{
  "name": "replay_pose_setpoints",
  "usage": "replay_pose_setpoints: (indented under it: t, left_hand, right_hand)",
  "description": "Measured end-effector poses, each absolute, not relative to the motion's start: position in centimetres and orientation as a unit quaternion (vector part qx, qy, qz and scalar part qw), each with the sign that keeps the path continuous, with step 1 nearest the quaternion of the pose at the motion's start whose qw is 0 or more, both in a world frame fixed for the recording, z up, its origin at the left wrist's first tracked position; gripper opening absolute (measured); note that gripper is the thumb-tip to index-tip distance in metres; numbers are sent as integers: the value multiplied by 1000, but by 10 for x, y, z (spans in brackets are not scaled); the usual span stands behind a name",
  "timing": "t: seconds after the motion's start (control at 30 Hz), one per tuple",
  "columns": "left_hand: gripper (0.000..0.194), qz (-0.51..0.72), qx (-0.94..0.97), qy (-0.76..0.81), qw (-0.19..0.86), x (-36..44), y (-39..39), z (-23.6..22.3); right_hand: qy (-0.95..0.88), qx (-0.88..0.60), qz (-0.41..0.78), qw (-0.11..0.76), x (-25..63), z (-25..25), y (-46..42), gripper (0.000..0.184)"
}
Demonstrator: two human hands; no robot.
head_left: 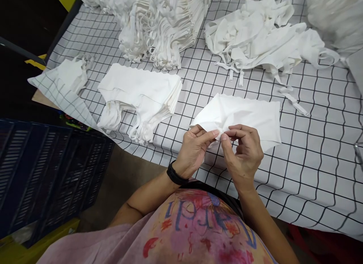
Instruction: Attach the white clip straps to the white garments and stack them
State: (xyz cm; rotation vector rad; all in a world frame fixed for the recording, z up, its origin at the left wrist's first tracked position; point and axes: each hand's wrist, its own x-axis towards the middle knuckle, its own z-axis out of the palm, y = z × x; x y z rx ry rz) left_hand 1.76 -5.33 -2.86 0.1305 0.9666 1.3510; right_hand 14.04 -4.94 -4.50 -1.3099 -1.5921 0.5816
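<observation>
Though partly hidden — white garment [252, 114] pinched in both hands [194, 147] [244, 152]; gripped detail unclear.

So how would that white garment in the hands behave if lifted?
The white garment would probably droop, since its cloth puckers toward the left hand and right hand. It's likely light, its right side lying thin and flat.

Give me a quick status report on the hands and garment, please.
Left hand and right hand pinching white garment. Garment on gridded cloth, creased where held. No obstruction seen.
</observation>
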Motion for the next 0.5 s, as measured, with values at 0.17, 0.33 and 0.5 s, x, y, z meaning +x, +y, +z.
replay_pose_setpoints:
  t: [0.17,0.33,0.5]
  left_hand:
    - [23,599,49,431,673,18,-54,-27]
    - [25,599,48,438,669,18,-54,-26]
    - [25,599,44,442,666,18,-53,-24]
  right_hand:
    - [-627,-534,263,503,144,-47,-48,6]
    - [-629,-546,255,491,147,-50,-49,8]
    - [-634,-550,247,484,147,-50,-49,9]
